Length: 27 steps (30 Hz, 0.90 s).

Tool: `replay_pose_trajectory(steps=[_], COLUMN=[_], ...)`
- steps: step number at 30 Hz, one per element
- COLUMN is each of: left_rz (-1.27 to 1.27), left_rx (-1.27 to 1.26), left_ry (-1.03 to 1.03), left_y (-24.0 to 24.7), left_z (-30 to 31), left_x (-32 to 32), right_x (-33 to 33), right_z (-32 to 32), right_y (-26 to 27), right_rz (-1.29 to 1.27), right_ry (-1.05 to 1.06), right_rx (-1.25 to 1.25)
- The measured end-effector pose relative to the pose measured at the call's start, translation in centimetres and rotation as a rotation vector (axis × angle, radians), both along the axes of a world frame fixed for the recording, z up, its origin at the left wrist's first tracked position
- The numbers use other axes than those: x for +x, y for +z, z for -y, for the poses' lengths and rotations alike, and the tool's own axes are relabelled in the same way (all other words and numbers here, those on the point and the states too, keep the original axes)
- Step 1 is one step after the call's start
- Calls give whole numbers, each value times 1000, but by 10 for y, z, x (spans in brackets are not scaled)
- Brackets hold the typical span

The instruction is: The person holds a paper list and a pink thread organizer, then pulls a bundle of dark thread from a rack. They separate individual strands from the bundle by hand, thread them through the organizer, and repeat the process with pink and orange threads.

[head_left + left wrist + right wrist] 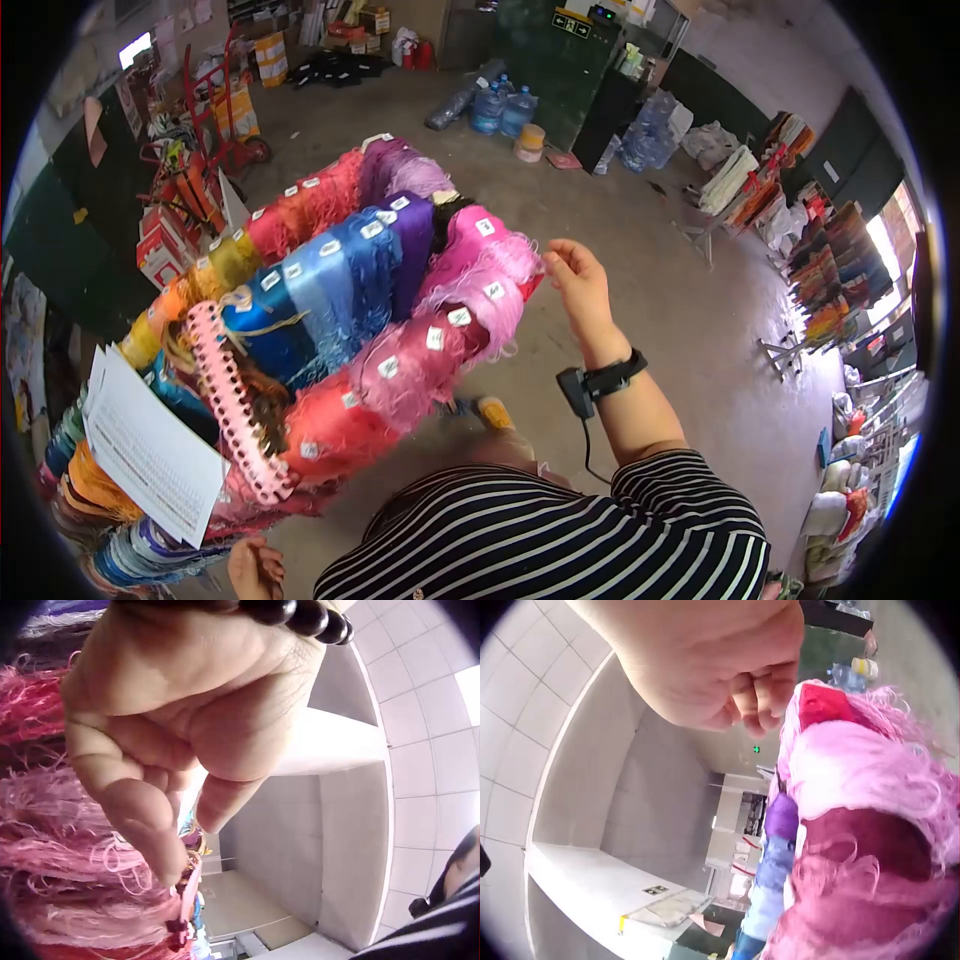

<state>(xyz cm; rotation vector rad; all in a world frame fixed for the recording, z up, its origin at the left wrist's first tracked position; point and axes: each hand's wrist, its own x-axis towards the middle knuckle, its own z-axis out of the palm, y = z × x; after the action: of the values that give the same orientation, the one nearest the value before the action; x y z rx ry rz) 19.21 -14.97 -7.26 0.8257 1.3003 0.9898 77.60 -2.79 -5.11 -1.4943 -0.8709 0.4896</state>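
Skeins of coloured thread hang in rows on a rack, most with small white tags. Beside the end of the pink skeins is my right hand, its fingers loosely bent with nothing visible between them. In the right wrist view those fingers hang just over the light pink threads. My left hand is low at the near end of the rack, below the printed sheets. Its fingers are relaxed and bent, close to rose-pink threads in the left wrist view. A pink strip with holes lies across the skeins.
A red hand truck and boxes stand beyond the rack at the left. Blue water bottles are on the floor at the back. More skeins hang on racks along the right wall.
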Motion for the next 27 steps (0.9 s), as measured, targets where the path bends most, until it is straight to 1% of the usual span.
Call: replay_pose_trajectory(steps=[3,4,6,7,9,10,11,13,14,17,20,23,24,27], left_rz=[68,93,54,39,134,181,175,122,107,70,52,57,72,81], left_rx=[149,174,234,245,341,275,258,220,217,192,179,185,174,149], left_ry=[40,99,227,304,352,401,385,388,422,501,554,574,582,648], left_y=[14,18,11,7,-20,-10,-3,5,9,20,21,12,6,-11], left_z=[-5,-8,-14,-17,-20,-23,-24,-20,-17,-6,-1,0,1,18], left_x=[60,87,138,164,205,241,272,317,336,383,420,462,476,526], right_x=[76,94,119,124,127,128,127,120,122,131,149,161,164,172], right_z=[-56,-79,-130,-155,-189,-205,-216,-229,-234,-245,-264,-269,-271,-279], right_y=[-21,-29,-56,-62,-72,-77,-80,-85,-85,-86,-100,-97,-94,-78], right_rz=[-14,-43,-68,-83,-205,-280,-313,-426,-474,-453,-317,-368,-434,-312], right_ry=[167,266,498,620,865,1010,1119,1267,1304,1389,1463,1479,1485,1582], right_rx=[-150,-204,-178,-166,-171,-184,-168,-250,-282,-278,-351,-244,-342,-424])
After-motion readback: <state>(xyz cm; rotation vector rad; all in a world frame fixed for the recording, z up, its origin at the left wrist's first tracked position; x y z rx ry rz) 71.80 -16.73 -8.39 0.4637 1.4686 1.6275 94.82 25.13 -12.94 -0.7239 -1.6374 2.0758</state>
